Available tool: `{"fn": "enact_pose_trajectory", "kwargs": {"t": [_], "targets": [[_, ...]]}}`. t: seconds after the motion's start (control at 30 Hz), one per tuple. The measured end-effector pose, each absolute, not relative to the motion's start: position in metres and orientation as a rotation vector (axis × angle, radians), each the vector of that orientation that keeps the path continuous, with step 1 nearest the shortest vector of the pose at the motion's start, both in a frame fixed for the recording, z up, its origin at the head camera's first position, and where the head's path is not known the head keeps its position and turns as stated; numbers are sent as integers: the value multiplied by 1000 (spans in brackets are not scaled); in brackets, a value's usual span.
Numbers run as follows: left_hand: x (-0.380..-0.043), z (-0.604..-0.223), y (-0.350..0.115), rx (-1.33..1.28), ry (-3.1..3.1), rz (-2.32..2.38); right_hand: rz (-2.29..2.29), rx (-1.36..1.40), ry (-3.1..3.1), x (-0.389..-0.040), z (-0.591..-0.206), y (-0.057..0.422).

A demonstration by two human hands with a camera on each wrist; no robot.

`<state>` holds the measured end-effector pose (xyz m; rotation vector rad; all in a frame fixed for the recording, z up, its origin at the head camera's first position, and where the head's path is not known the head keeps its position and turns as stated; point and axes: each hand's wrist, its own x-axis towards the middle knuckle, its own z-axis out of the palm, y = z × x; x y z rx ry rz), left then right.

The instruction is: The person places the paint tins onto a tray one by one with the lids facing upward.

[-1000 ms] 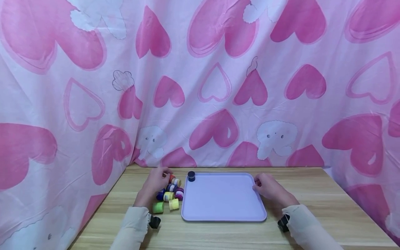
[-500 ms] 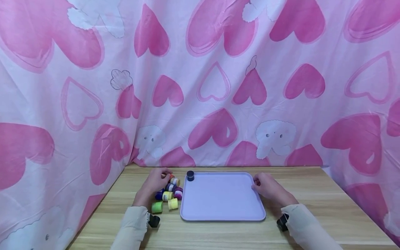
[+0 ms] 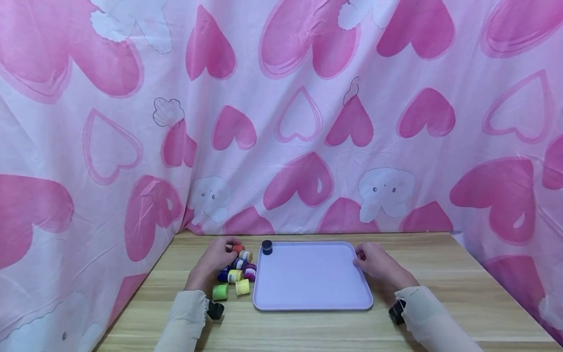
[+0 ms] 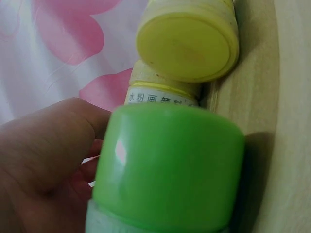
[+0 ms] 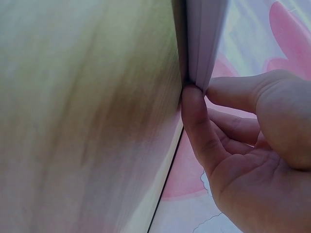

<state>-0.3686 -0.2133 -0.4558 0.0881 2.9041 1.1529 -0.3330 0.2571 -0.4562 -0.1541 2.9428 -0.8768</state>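
Observation:
On the left of the table my left hand (image 3: 217, 254) reaches over a cluster of small paint jars. Its thumb and forefinger are bent around a dark brown paint jar (image 3: 228, 248), mostly hidden by the fingers. In the left wrist view a green-lidded jar (image 4: 170, 167) blocks the fingertips; a yellow jar (image 4: 187, 46) lies beyond it. My right hand (image 3: 377, 264) pinches the right rim of a pale lilac tray (image 3: 312, 278); thumb and forefinger meet at the tray edge (image 5: 201, 43) in the right wrist view. A black-lidded jar (image 3: 267, 247) stands in the tray's far left corner.
Near the left hand lie an orange-red jar (image 3: 238, 249), a magenta jar (image 3: 249, 271), dark blue jars (image 3: 223, 274) and a pale yellow jar (image 3: 242, 287). The wooden table (image 3: 308, 332) ends at a pink heart-print curtain (image 3: 299, 181).

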Motion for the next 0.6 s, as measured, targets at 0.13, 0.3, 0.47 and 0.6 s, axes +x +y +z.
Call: {"fn": "enact_pose_trajectory", "kwargs": {"t": [0.13, 0.3, 0.47, 0.6], "targets": [[-369, -456, -214, 101, 2897, 1150, -874, -167, 2948, -333, -456, 257], [-369, -455, -216, 163, 2914, 1116, -872, -189, 2957, -333, -456, 257], [-368, -454, -216, 173, 2903, 1143, -871, -198, 2961, -333, -456, 258], [-367, -453, -215, 143, 2881, 1204, -871, -197, 2961, -332, -456, 257]]}}
